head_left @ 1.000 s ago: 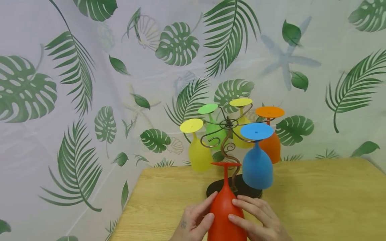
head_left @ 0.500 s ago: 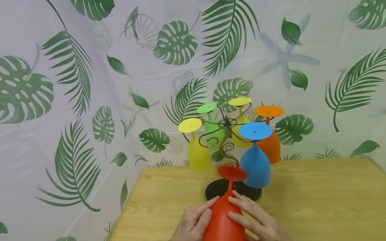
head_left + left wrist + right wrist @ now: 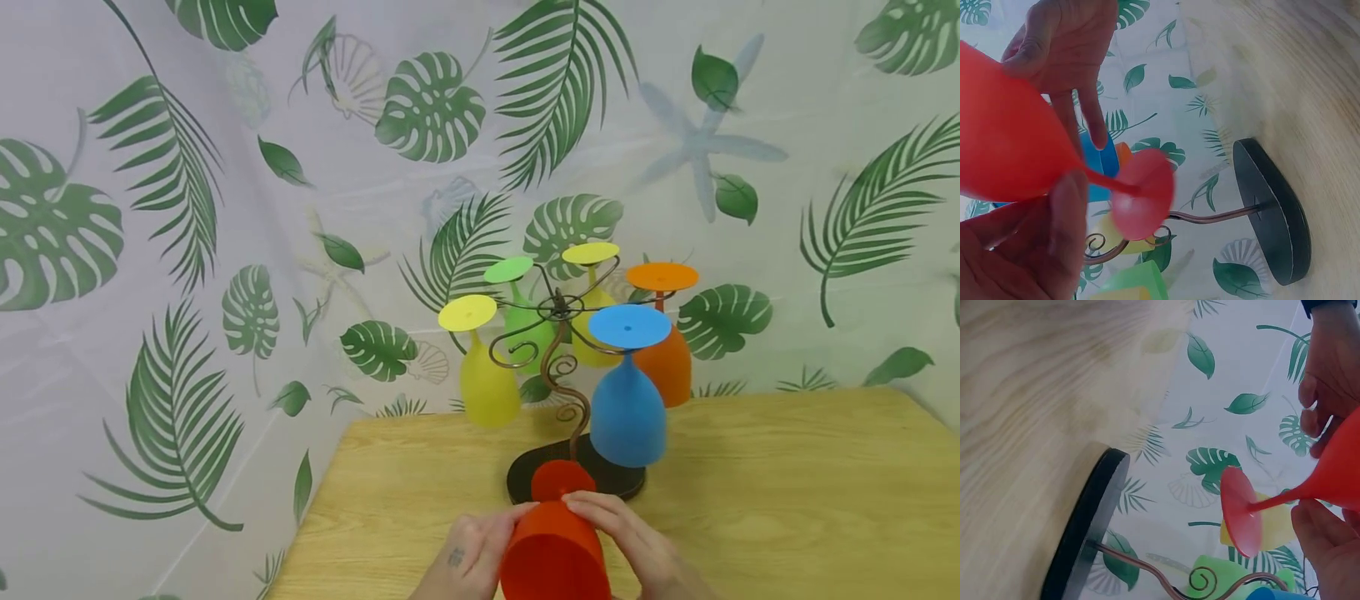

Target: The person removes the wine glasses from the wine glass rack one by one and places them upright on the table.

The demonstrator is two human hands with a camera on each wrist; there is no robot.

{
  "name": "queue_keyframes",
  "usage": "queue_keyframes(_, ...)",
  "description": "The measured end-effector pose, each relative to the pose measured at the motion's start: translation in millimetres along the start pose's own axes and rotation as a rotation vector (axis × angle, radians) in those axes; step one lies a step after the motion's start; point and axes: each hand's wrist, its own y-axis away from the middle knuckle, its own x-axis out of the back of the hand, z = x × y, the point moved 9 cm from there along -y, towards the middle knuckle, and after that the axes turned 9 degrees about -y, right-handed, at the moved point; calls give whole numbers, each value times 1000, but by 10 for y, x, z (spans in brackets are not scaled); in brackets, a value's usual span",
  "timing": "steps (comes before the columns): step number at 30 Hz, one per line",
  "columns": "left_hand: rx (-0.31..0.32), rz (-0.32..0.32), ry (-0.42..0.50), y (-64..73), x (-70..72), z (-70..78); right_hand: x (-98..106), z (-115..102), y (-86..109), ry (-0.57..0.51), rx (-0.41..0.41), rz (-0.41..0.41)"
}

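A red plastic wine glass point(image 3: 558, 550) is held between both hands at the front of the table, its open mouth tipped toward me and its foot point(image 3: 562, 480) pointing away. My left hand point(image 3: 472, 550) grips the bowl from the left. From the right, my right hand point(image 3: 637, 542) holds it, fingertips near where bowl meets stem. In the left wrist view, the left thumb point(image 3: 1069, 209) presses the bowl close to the stem. Beyond the glass stands a curled metal wine glass rack point(image 3: 558, 367) on a black base point(image 3: 615, 479).
Upside-down glasses hang from the rack: blue point(image 3: 628, 412), orange point(image 3: 666, 367), green point(image 3: 525, 329), a front yellow one point(image 3: 487, 387) and a rear yellow one point(image 3: 592, 333). One curled arm point(image 3: 513, 358) at the front left bears no glass. A leaf-patterned cloth point(image 3: 360, 208) backs the wooden table point(image 3: 787, 500).
The red wine glass has tilted from upright, foot up, to leaning away, so its mouth now faces me. Both hands have turned with it. The rack's glasses stay in place.
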Motion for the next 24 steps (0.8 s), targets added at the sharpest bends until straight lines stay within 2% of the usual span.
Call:
queue_keyframes(1,46,22,19,-11,28,-46,4,42,0,-13,-2,15)
queue_keyframes(4,122,88,25,-51,107,-134,21,161,-12,-46,-36,46)
queue_keyframes(5,127,110,18,-65,131,-149,26,197,-15,-42,-53,56)
queue_keyframes(7,124,129,26,-83,152,-168,24,296,-8,-56,-146,60)
queue_keyframes(12,100,133,75,-114,140,-225,-20,524,33,-86,-401,87)
queue_keyframes(16,108,139,102,-126,133,-314,-105,712,57,-157,-559,99)
queue_keyframes(20,197,137,123,-114,120,-495,-260,908,90,-259,-710,50)
queue_keyframes(24,305,139,162,-67,84,-698,-407,1047,148,-308,-810,-5)
